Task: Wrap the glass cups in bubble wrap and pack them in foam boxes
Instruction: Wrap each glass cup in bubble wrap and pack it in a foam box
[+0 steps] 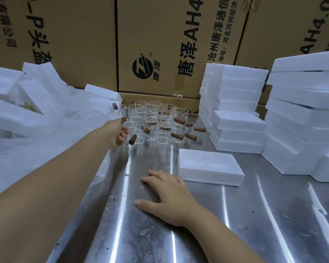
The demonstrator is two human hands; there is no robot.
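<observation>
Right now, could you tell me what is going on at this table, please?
A person is packing glass cups. Their left hand reaches into the cluster of them at the far end; whether it grips one yet is unclear. The right hand rests flat on the metal table beside a foam box. More foam boxes are stacked at right.

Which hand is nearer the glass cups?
Left. The left hand is at the left edge of the cups; the right hand lies flat on the table, nearer the camera.
</observation>
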